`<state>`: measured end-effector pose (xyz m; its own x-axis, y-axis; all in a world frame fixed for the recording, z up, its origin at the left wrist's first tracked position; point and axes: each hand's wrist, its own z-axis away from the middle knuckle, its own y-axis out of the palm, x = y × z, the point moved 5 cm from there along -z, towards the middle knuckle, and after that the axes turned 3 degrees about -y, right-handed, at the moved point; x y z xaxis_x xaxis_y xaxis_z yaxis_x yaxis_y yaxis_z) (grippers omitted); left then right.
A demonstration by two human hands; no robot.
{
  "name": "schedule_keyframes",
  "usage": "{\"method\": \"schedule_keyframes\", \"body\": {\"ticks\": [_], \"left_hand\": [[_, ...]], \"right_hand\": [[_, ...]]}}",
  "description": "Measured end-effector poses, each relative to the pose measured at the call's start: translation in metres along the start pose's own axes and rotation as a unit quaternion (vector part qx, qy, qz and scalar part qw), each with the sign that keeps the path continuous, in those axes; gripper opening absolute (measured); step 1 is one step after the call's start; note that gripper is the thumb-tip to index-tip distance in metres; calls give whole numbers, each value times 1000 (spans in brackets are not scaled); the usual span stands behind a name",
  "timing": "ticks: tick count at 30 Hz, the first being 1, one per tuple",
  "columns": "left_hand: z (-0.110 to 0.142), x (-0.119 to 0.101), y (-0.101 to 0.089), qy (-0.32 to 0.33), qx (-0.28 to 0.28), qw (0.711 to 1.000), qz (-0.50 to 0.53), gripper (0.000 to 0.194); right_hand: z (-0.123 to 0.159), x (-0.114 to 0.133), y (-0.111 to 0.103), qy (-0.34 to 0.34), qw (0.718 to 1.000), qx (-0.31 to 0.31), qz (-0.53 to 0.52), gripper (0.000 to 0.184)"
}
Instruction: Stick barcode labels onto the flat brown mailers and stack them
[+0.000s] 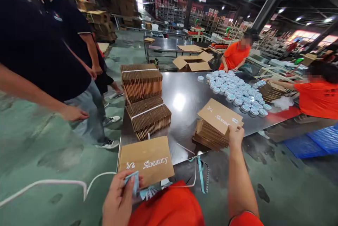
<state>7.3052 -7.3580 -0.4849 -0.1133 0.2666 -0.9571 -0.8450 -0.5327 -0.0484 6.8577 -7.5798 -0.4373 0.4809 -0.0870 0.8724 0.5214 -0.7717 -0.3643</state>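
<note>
My left hand (120,196) pinches a light blue strip (135,182) between thumb and fingers, low in front of a flat brown cardboard box (148,155) printed "Sbeauty". Whether the fingers also touch that box I cannot tell. Out to the right, my right hand (236,136) grips the near right corner of the top flat cardboard box (219,115) on a stack (208,136). This top box carries white print and a small pale blue label (235,120). More blue strip (202,175) hangs off the table's near edge.
Two strapped bundles of folded cardboard (141,83) stand on the metal table (182,127). Many round blue-lidded tins (235,90) cover its far right part. Co-workers in orange (235,55) stand behind and right; people in dark shirts (42,43) stand left. White strapping (52,182) juts out left.
</note>
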Motion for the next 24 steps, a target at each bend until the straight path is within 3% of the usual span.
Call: {"method": "schedule_keyframes", "body": {"ticks": [2, 4, 6, 8, 10, 13, 17, 20, 22, 24], "left_hand": [[-2, 0, 11, 9, 59, 998, -1, 42], [-3, -2, 20, 13, 109, 994, -1, 35], [-4, -7, 25, 23, 126, 992, 0, 31], [-3, -15, 27, 49, 118, 992, -9, 31], [-1, -21, 30, 57, 112, 992, -20, 32], [3, -20, 32, -1, 121, 992, 27, 36], [6, -10, 23, -77, 104, 989, 72, 42], [6, -2, 17, -99, 86, 989, 63, 37], [5, 2, 15, -102, 78, 990, 60, 39], [5, 4, 16, -99, 77, 991, 55, 40]], "right_hand": [[-16, -7, -10, 12, 997, -21, 79, 51], [-2, -7, -9, -17, 990, -19, 138, 54], [33, -3, 9, -98, 980, 33, 170, 49], [76, 1, 37, -178, 961, 124, 170, 43], [110, 2, 61, -214, 947, 173, 165, 43], [124, 1, 73, -208, 954, 116, 184, 44], [107, -6, 60, -208, 958, 49, 190, 51], [101, -22, 44, -129, 981, -31, 142, 59], [107, -42, 43, 7, 994, -86, 64, 61], [119, -62, 60, 154, 985, -53, -51, 52]]}}
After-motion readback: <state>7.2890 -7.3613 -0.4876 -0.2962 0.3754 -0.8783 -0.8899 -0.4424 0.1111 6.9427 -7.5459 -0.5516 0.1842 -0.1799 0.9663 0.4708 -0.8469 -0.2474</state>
